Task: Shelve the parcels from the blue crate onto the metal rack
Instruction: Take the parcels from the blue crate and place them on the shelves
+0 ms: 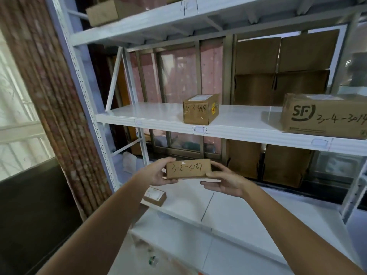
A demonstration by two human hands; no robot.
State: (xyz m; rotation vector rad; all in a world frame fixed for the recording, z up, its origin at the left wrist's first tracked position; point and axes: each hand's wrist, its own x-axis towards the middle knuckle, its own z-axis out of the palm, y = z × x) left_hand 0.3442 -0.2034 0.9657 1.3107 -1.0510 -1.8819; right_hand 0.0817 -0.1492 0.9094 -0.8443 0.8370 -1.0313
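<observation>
Between the two hands, in front of the white metal rack (248,130), a small brown parcel (188,168) is held in the air, its near face marked "3-2-5187" in black pen. Left hand (158,173) grips its left end, fingers over the top and thumb beneath. Right hand (224,180) holds the right end, thumb against the lower corner, while the other fingers (208,184) lie straight and loose below the parcel. On the middle shelf sit a cube-shaped box (200,109) with handwritten numbers and, well apart to the right, a larger SF box (325,116) marked "3-4-3014". A little labelled box (155,196) lies on the lower shelf, just below the left hand. Another carton (108,11) rests on the top shelf.
</observation>
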